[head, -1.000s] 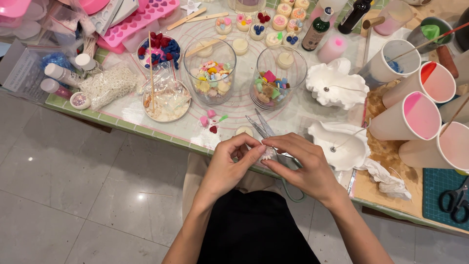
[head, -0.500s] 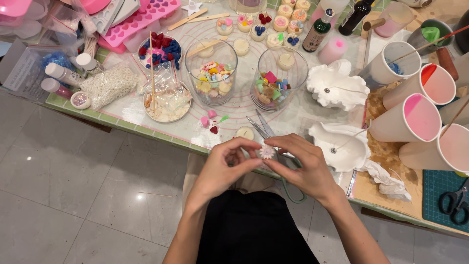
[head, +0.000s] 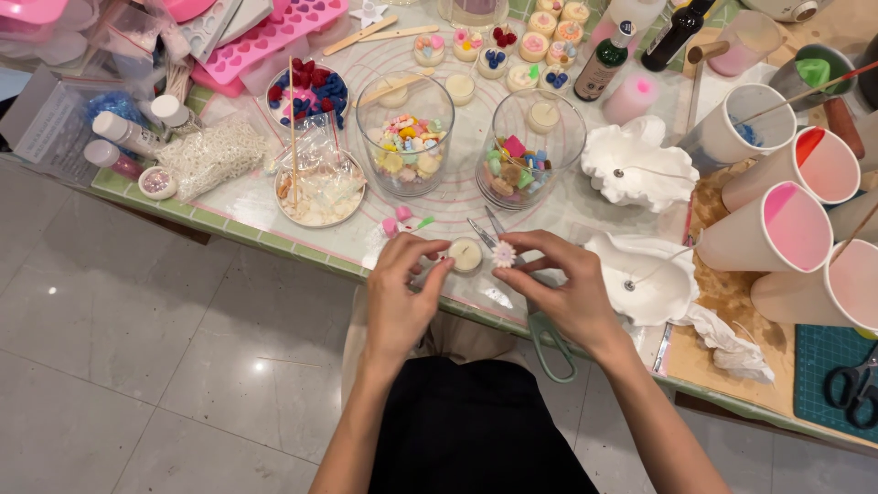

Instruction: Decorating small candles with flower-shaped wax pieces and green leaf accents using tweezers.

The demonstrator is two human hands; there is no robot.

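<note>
1. Because the table (head: 274, 233) is crowded right up to its near edge, a stray elbow could sweep things onto the floor; the work sits just inside that edge.
2. Pink-lined paper cups (head: 791, 229) lean at the person's right, near the right forearm; a knock could tip them.
3. Two glass bowls (head: 407, 137) of coloured pieces stand just beyond the hands and could be nudged.
4. Left hand (head: 402, 293) is loosely curled, fingertips touching a small round candle (head: 465, 254) on the mat; it could slide.
5. Right hand (head: 567, 284) pinches a tiny white flower piece (head: 504, 254) beside the candle; too firm a squeeze may crack or drop it.
</note>
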